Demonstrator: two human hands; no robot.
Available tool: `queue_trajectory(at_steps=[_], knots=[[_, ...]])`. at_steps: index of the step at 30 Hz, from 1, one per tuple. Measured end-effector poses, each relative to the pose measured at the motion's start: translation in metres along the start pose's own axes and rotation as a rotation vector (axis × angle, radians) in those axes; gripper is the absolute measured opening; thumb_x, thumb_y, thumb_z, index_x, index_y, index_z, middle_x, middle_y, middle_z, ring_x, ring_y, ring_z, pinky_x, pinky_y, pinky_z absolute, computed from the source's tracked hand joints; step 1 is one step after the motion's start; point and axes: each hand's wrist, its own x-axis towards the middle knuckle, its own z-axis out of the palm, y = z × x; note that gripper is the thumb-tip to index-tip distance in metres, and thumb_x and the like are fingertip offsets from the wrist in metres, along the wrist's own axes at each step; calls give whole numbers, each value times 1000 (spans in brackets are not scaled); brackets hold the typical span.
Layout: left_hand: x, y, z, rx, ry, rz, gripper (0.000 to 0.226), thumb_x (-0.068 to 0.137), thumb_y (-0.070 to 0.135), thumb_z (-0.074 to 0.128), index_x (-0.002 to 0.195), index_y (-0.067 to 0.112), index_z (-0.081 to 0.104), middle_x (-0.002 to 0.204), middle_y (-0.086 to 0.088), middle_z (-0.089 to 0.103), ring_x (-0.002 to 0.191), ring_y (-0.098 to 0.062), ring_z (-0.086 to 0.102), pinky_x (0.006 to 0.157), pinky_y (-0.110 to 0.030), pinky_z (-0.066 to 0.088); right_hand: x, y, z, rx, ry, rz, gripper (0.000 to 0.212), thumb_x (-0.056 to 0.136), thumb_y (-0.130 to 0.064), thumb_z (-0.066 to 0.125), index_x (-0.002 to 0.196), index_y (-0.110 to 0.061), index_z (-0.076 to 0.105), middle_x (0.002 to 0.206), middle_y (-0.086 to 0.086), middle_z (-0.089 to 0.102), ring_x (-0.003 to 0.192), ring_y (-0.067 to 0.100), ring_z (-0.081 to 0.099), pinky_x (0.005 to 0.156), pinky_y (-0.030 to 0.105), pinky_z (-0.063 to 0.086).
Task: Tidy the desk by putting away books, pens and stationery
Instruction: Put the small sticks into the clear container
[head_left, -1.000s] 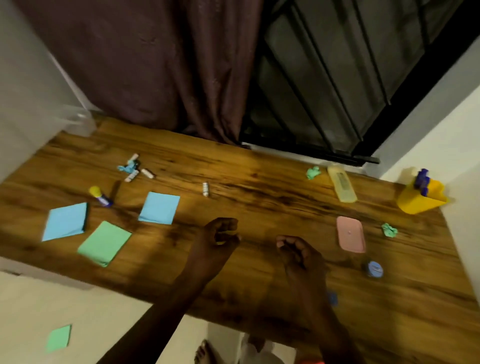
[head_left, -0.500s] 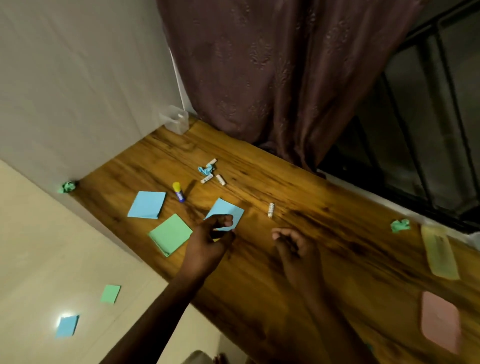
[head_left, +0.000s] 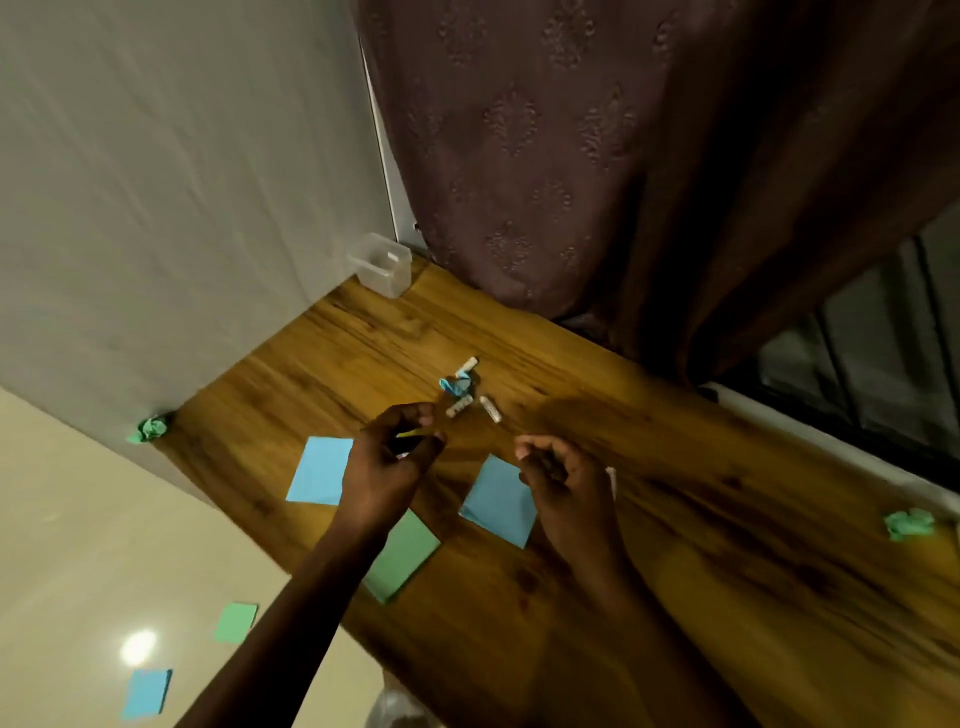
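On the wooden desk my left hand curls over a yellow-capped glue stick, thumb and fingers closed around it; most of the stick is hidden. My right hand hovers loosely curled with nothing seen in it, over a blue sticky note. Another blue note lies left of my left hand, and a green note lies under my left wrist. Beyond the hands lie a crumpled blue paper and three small white tubes.
A clear plastic container stands in the far corner by the wall and curtain. Crumpled green papers lie at the desk's left corner and far right. A green note and a blue note lie on the floor.
The view has swung left toward the wall corner. Both hands have moved forward and left; my left hand has come down over the glue stick, which stood free before.
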Motion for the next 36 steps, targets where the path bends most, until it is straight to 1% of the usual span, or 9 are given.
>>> queue_trajectory(at_steps=[5,9,13,18,22,24,29,32,36], knots=[[87,8,-47,-13,-32,25,26,93,10,72,119,14,69,117,0,71,102,-21,72,75,-28,61,52,-22,61,56,42,25,6,97,-24,69,100,-23,74,95,-11,76,92,2,71,76,26,59],[164,12,-80,44,-32,73,31,91,10,74,121,14,67,114,5,70,101,-19,72,84,-37,62,107,-43,107,34,89,11,7,97,-22,69,94,-21,74,87,-9,76,83,6,72,69,25,58],[236,5,-113,131,-25,56,48,90,16,75,135,17,59,123,6,67,108,-20,70,86,-32,60,160,-52,161,-7,103,2,9,96,-18,69,90,-23,73,84,-11,73,81,3,69,73,24,54],[316,18,-121,211,-41,51,67,93,25,72,152,22,41,133,14,52,117,-12,56,100,-37,51,235,-64,224,32,68,-63,19,95,-9,65,109,3,67,110,8,71,98,-4,66,92,17,52],[360,15,-128,249,-59,-7,65,93,37,69,151,24,42,142,4,55,126,-17,56,110,-45,47,279,-64,268,3,51,33,30,102,-19,59,131,-13,62,132,3,64,123,19,61,111,40,47],[380,9,-130,249,-105,-30,57,94,37,65,147,25,48,133,6,58,123,-20,57,110,-51,47,298,-67,282,52,52,43,38,103,-14,56,141,-12,55,139,0,58,131,20,55,113,33,45],[393,8,-128,222,-182,15,44,99,25,61,143,19,56,131,2,63,121,-16,58,104,-34,47,339,-56,296,-28,17,86,48,100,-10,54,148,-12,50,143,10,57,133,25,53,115,49,42],[391,8,-130,236,-160,15,35,103,22,58,138,17,61,132,-2,66,117,-15,60,104,-37,48,340,-58,295,-14,13,105,48,100,-7,53,148,-13,49,141,10,58,131,24,55,114,46,44],[379,4,-140,201,-106,-33,44,91,40,60,130,22,65,124,-2,70,115,-23,66,102,-51,54,313,-70,282,-20,21,84,42,102,-11,56,144,-16,56,134,3,64,123,18,61,103,34,52]])
